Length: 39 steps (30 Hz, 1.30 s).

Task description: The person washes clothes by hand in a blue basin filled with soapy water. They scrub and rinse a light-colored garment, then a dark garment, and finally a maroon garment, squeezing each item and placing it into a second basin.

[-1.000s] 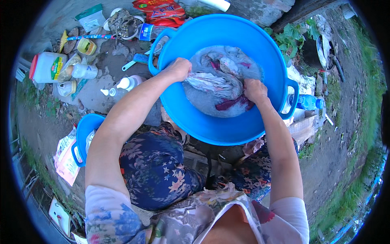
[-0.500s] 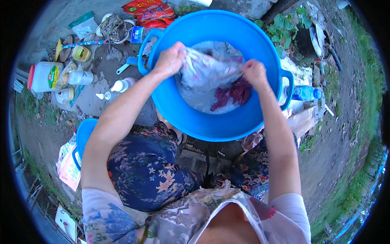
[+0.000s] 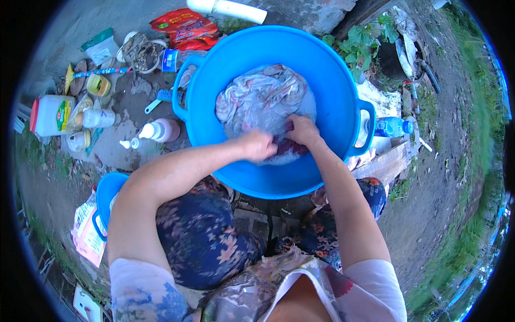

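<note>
A large blue basin (image 3: 332, 102) with two side handles holds cloudy, foamy water. A pale patterned wet garment (image 3: 263, 94) lies bunched in its far part. Nearer to me is a dark red cloth (image 3: 292, 147), partly under my hands. My right hand (image 3: 303, 130) is closed on the dark red cloth, fingers pointing down into the water. Close beside it, my left hand (image 3: 257, 146) hovers at the cloth's left edge, curled and smeared by motion; whether it grips the cloth I cannot make out.
Left of the basin lie a blue brush (image 3: 163, 96), a pump bottle (image 3: 161, 130), a red-lidded clear jug (image 3: 52, 116) and a small blue basin (image 3: 109, 188). A red bag (image 3: 188, 28) and white pipe (image 3: 228, 9) lie beyond. A blue-labelled bottle (image 3: 393, 127) is at right.
Both hands have come down and closer together. The pale garment, held stretched between them before, now lies in the water at the far side. My right hand has gone to the dark red cloth.
</note>
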{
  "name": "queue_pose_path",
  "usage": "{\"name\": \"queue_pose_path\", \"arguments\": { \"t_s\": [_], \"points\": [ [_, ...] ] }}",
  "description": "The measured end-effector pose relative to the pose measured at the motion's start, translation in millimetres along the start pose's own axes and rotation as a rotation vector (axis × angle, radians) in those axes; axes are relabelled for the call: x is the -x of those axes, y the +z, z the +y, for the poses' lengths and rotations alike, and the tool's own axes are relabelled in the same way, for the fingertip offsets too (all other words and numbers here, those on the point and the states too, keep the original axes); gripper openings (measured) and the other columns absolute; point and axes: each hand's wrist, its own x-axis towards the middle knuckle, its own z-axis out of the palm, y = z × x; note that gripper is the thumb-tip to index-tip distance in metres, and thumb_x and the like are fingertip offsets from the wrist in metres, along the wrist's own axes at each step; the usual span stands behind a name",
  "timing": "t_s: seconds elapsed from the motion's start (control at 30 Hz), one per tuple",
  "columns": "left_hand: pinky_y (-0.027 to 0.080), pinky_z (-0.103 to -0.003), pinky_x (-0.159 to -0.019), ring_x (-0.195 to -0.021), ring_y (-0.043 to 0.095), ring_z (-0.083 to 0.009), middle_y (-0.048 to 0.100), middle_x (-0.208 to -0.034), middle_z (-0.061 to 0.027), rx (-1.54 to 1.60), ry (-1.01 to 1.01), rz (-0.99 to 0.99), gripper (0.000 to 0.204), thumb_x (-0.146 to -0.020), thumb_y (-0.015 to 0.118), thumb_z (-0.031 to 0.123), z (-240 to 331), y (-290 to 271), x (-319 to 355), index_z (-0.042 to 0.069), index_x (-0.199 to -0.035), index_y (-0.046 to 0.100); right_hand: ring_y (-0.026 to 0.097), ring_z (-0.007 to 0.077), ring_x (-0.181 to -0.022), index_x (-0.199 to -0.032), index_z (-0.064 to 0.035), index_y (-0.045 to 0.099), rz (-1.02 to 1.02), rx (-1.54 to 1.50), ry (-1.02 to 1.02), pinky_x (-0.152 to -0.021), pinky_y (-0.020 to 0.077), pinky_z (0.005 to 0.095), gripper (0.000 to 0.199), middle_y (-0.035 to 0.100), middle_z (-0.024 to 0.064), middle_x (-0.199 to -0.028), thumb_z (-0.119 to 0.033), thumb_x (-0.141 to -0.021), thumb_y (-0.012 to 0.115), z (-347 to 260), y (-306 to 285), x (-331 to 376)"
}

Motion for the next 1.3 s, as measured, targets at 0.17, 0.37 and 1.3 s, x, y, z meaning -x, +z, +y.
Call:
{"name": "queue_pose_path", "arguments": {
  "t_s": [0.17, 0.37, 1.3],
  "points": [
    [0.044, -0.058, -0.090, -0.120, 0.042, -0.0437, 0.025, -0.144, -0.0195, 0.744, -0.534, -0.351, 0.068, -0.094, 0.030, 0.051, 3, -4, -26, 0.004, -0.141, 0.017, 0.057, 0.0336, -0.103, -0.112, -0.0082, 0.060, 0.193, -0.460, 0.129, -0.091, 0.0446, 0.0402, 0.050, 0.062, 0.0200, -0.108, -0.029, -0.069, 0.071, 35, 25, -20],
    [0.047, -0.050, -0.082, -0.116, 0.044, -0.0338, 0.042, -0.129, -0.0170, 1.682, -0.652, 0.331, 0.057, -0.091, 0.034, 0.053, -7, 56, -75, 0.010, -0.129, 0.039, 0.061, 0.0201, -0.076, -0.100, 0.0012, 0.060, -0.043, -1.335, 0.145, -0.063, 0.0500, 0.0342, 0.029, 0.063, 0.0114, -0.088, 0.000, -0.072, 0.065, -31, 24, 33],
    [0.046, -0.048, -0.081, -0.101, 0.056, -0.0270, 0.058, -0.112, -0.0139, 2.274, -0.573, 0.396, 0.061, -0.083, 0.050, 0.060, 6, 63, -99, 0.008, -0.116, 0.052, 0.062, 0.0280, -0.073, -0.086, -0.0027, 0.065, 0.306, -0.889, 0.278, -0.068, 0.0487, 0.0385, 0.021, 0.064, 0.0153, -0.078, -0.015, -0.069, 0.067, -21, 70, 4]
  ]
}}
